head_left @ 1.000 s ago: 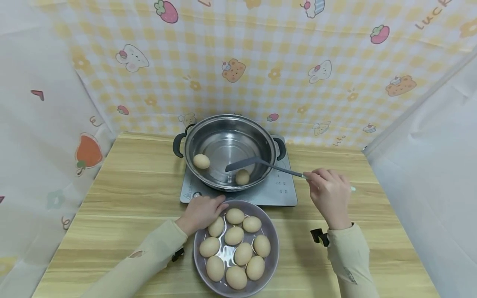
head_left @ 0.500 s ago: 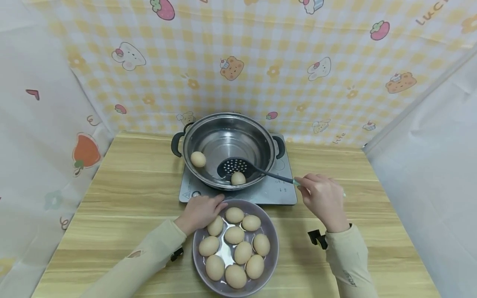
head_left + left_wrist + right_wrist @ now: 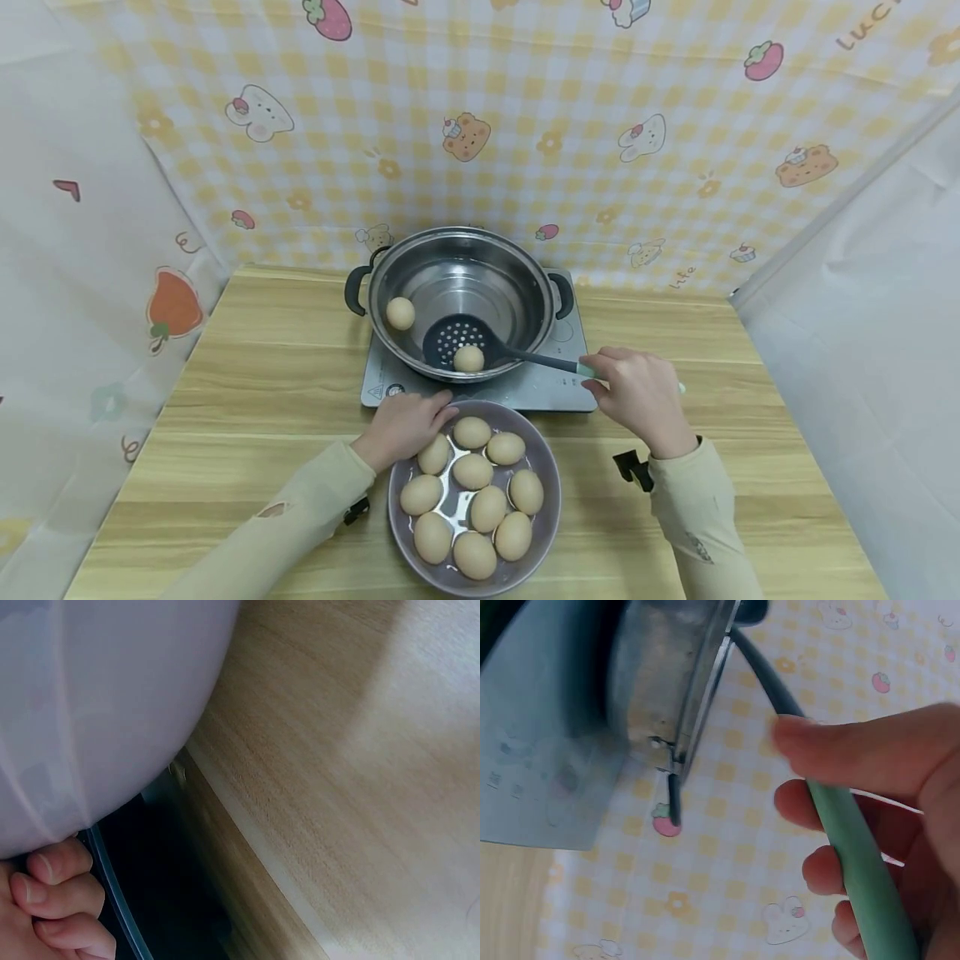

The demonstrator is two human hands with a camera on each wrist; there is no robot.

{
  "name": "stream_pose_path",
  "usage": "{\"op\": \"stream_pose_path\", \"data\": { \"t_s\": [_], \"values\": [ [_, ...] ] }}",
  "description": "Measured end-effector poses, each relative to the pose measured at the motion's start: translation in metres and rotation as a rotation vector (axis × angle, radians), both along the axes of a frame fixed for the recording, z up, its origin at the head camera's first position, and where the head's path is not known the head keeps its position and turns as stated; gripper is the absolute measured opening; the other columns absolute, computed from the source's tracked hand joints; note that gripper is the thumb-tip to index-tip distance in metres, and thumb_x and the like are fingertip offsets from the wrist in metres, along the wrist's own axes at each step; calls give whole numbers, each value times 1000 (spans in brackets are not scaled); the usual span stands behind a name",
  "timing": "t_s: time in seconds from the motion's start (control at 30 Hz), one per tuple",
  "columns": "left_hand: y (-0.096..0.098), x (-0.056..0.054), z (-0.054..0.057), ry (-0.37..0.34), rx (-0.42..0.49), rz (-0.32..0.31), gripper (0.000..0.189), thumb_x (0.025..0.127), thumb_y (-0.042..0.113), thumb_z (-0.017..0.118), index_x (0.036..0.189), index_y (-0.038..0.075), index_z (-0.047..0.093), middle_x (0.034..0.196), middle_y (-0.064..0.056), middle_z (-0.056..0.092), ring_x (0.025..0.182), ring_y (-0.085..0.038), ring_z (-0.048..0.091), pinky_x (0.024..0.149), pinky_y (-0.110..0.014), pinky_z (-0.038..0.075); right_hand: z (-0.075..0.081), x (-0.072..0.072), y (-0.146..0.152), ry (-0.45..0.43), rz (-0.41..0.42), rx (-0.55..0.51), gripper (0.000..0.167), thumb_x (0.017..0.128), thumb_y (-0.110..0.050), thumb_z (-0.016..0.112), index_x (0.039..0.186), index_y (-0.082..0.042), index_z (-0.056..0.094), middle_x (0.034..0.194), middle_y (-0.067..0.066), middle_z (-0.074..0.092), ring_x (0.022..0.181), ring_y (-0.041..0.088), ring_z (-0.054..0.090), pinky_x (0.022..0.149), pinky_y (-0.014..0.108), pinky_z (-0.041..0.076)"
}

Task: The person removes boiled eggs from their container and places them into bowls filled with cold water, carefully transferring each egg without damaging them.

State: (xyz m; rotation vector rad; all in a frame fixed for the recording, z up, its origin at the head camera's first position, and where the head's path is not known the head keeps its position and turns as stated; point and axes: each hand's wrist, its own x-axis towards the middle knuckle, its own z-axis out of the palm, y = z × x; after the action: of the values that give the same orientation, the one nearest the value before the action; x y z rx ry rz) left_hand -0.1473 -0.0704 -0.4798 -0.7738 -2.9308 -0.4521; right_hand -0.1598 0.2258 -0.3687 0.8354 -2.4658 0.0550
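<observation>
My right hand (image 3: 637, 396) grips the green handle (image 3: 859, 855) of a dark perforated skimmer (image 3: 450, 332), fingers wrapped round it. The skimmer's head is down inside a steel pot (image 3: 480, 283). One egg (image 3: 468, 359) sits on or against the front part of that head; I cannot tell whether it rests fully in it. Another egg (image 3: 401, 313) lies at the pot's left side. My left hand (image 3: 405, 427) holds the far left rim of a mauve bowl (image 3: 551, 508), its fingers curled against the bowl's outside in the left wrist view. Several eggs (image 3: 475, 556) lie in the bowl.
The pot stands on a grey induction cooker (image 3: 555, 392) with printed controls at its right. Black handles (image 3: 356, 292) stick out on both sides of the pot. Behind the wooden table (image 3: 262, 367) hangs a yellow checked cloth (image 3: 555, 108).
My right hand has moved left and the skimmer has turned, from edge-on to showing its holes. Its head has come under or against the front egg, which has shifted slightly left.
</observation>
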Motion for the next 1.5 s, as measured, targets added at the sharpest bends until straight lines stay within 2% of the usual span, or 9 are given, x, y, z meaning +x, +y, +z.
{"op": "stream_pose_path", "data": {
  "t_s": [0.33, 0.63, 0.8, 0.93, 1.07, 1.17, 1.27, 1.37, 1.5],
  "values": [
    [0, -1, -2, -7, -2, 3, 23, 93, 37, 48, 79, 19, 50, 50, 4, 44, 47, -19, 53, 42, -31, 33, 6, 3, -3, -62, -16, 57, 17, 67, -12, 77, 83, -13, 71, 56, -7, 54, 38, 5, 38, 35, 21, 23],
    [0, 0, -2, 1, -1, 4, 24, 93, 37, 48, 78, 19, 50, 50, 4, 44, 48, -20, 54, 42, -31, 33, 11, 7, 1, -107, -34, 90, 12, 71, -14, 74, 83, -14, 69, 53, -9, 51, 39, 5, 38, 35, 23, 23],
    [0, 0, -3, 2, -11, 3, 24, 93, 37, 47, 78, 19, 49, 49, 5, 41, 45, -17, 50, 41, -30, 32, 16, 13, 5, -82, -19, 94, 11, 73, -17, 72, 83, -15, 68, 49, -9, 45, 36, 6, 33, 34, 24, 20],
    [0, -1, -3, 4, -13, 0, 23, 93, 37, 47, 79, 19, 50, 49, 5, 41, 44, -16, 49, 41, -29, 31, 20, 20, 9, -33, -12, 75, 15, 72, -19, 72, 87, -16, 70, 52, -9, 50, 36, 6, 36, 34, 23, 19],
    [0, -1, -2, 9, -6, -2, 23, 93, 37, 48, 79, 19, 50, 49, 4, 42, 45, -18, 51, 41, -30, 31, 26, 28, 13, -10, -10, 56, 16, 72, -20, 70, 87, -16, 70, 51, -10, 48, 37, 3, 32, 35, 22, 17],
    [0, -1, -2, 18, -4, 0, 23, 93, 36, 48, 78, 19, 50, 49, 3, 43, 46, -20, 52, 40, -31, 32, 32, 34, 16, 1, 2, 51, 13, 82, -26, 60, 86, -16, 68, 51, -12, 43, 38, 1, 28, 36, 21, 16],
    [0, -1, -3, 30, -3, 2, 23, 92, 36, 49, 78, 18, 51, 49, 2, 44, 46, -21, 54, 40, -32, 32, 37, 41, 20, 19, 7, 43, 35, 94, -37, 41, 84, -16, 68, 51, -14, 38, 38, 0, 23, 36, 19, 14],
    [0, -1, -4, 39, 8, 4, 22, 92, 36, 50, 79, 18, 53, 49, 2, 45, 47, -21, 54, 40, -32, 32, 42, 50, 23, 31, -4, 39, 54, 98, -45, 24, 84, -17, 68, 50, -15, 38, 38, -1, 19, 36, 18, 12],
    [0, -1, -4, 60, 24, 6, 21, 91, 36, 51, 80, 18, 55, 49, 2, 47, 46, -21, 55, 39, -32, 32, 47, 62, 28, 35, -15, 33, 56, 97, -47, 24, 85, -16, 70, 52, -16, 45, 38, -3, 20, 37, 16, 11]
  ]
}}
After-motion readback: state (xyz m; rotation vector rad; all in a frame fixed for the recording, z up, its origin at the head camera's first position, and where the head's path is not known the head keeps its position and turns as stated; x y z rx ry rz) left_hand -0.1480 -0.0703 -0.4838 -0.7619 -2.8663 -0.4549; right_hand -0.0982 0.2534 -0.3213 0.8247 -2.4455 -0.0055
